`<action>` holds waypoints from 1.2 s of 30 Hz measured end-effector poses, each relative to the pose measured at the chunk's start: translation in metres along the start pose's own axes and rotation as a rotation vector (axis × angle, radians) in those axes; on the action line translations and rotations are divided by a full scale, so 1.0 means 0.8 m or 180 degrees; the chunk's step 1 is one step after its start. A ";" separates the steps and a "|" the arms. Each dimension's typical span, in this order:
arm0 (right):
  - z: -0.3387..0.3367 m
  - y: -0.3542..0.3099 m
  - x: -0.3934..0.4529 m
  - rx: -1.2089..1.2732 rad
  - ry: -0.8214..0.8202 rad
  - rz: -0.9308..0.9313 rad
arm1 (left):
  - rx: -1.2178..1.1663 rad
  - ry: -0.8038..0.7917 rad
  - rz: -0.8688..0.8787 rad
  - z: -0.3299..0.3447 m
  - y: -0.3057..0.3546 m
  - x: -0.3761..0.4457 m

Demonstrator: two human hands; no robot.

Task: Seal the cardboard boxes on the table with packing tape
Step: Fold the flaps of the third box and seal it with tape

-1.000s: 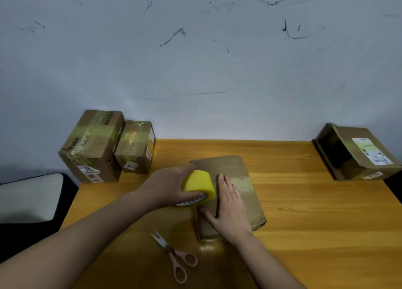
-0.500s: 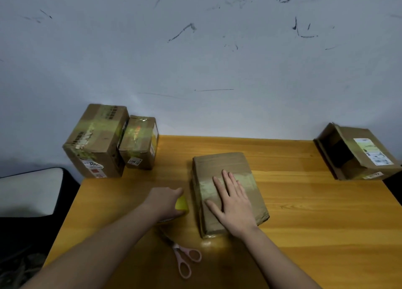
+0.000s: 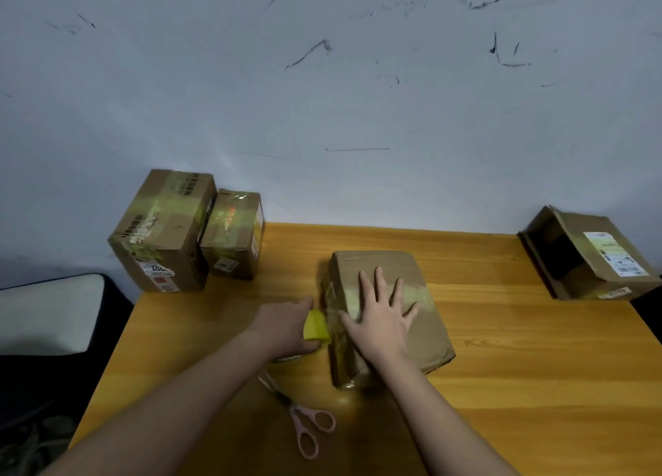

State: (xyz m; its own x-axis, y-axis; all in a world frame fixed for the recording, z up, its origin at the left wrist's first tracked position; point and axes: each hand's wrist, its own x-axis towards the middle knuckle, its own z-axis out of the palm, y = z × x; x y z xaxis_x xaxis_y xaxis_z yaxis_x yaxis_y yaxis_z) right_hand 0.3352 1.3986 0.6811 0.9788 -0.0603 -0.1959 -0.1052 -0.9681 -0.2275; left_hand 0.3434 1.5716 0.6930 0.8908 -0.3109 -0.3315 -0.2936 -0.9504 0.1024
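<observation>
Box [image 3: 412, 275] on wooden table [image 3: 537, 386], scuffed wall [image 3: 322, 99] behind; right hand [image 3: 383, 318] flat, spread; left hand [image 3: 286, 328] gripping yellow tape dispenser [image 3: 317, 327]

Pink-handled scissors [image 3: 306, 423] lay on the wooden counter [image 3: 537, 386] at lower centre. A scuffed white wall [image 3: 322, 99] filled the upper frame.

The right hand [image 3: 383, 318] is laid flat, palm down, with fingers spread. The left hand [image 3: 286, 328] is curled into a closed grip, apparently with the thumb uppermost; both forearms are extended forward.
</observation>
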 end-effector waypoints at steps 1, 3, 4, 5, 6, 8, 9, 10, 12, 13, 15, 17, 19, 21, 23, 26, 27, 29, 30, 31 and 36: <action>-0.004 0.005 0.001 0.0118 0.0026 -0.0006 | -0.0026 0.0038 0.0036 -0.009 0.003 -0.002; -0.013 0.016 0.004 0.0498 0.0055 -0.0063 | -0.0070 0.0128 0.0147 -0.030 0.010 -0.008; -0.020 0.022 0.004 0.0747 0.0047 -0.0097 | -0.0095 0.0184 0.0203 -0.042 0.014 -0.011; -0.025 0.028 0.006 0.1013 0.0019 -0.0131 | -0.0114 0.0250 0.0253 -0.055 0.017 -0.014; -0.029 0.034 0.008 0.1311 -0.0040 -0.0158 | -0.0126 0.0335 0.0300 -0.068 0.020 -0.017; -0.032 0.048 0.010 0.2080 -0.0179 -0.0195 | -0.0088 0.0521 0.0401 -0.093 0.029 -0.021; -0.032 0.054 0.010 0.2511 -0.0297 -0.0192 | -0.0036 0.0600 0.0442 -0.103 0.035 -0.022; -0.032 0.059 0.009 0.2921 -0.0441 -0.0195 | 0.0020 0.0657 0.0478 -0.111 0.042 -0.022; -0.030 0.072 0.007 0.3475 -0.0697 -0.0223 | 0.0112 0.0714 0.0551 -0.120 0.056 -0.020; -0.032 0.080 0.007 0.3640 -0.0752 -0.0226 | 0.0109 0.0741 0.0587 -0.122 0.062 -0.018; -0.038 0.096 0.008 0.3731 -0.0726 -0.0267 | 0.0025 0.0812 0.0650 -0.125 0.072 -0.017; -0.047 0.116 0.010 0.2982 -0.0290 -0.0407 | -0.0103 0.0949 0.0697 -0.126 0.082 -0.017; -0.052 0.127 0.010 0.1453 0.0543 -0.0535 | -0.0352 0.1062 0.0702 -0.126 0.094 -0.015; -0.046 0.127 0.001 0.0734 0.1096 -0.0785 | -0.0644 0.1073 0.0640 -0.124 0.106 -0.009; -0.037 0.125 -0.015 0.1013 0.0906 -0.0772 | -0.0678 0.1058 0.0645 -0.122 0.116 0.000; -0.028 0.135 -0.033 0.1075 0.0564 -0.0712 | -0.1061 0.0865 0.0688 -0.118 0.123 0.009; -0.027 0.139 -0.036 0.0844 0.0529 -0.0770 | -0.1257 0.0775 0.0683 -0.116 0.124 0.010; -0.030 0.141 -0.037 0.0438 0.0381 -0.0847 | -0.1450 0.0696 0.0646 -0.115 0.123 0.011; -0.032 0.141 -0.037 0.0311 0.0307 -0.0844 | -0.1379 0.0716 0.0629 -0.115 0.123 0.011; -0.034 0.139 -0.036 0.0218 0.0273 -0.0831 | -0.1187 0.0758 0.0633 -0.115 0.126 0.011; -0.041 0.140 -0.035 0.0136 0.0122 -0.0768 | -0.0070 0.1015 0.0735 -0.133 0.128 0.008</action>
State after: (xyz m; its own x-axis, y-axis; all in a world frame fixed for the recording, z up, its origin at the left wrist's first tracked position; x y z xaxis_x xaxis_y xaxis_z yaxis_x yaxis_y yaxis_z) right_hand 0.3022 1.2840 0.6920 0.9823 0.1613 -0.0950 0.1257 -0.9444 -0.3038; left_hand 0.3562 1.4719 0.8010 0.8662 -0.4996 0.0102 -0.4944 -0.8541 0.1616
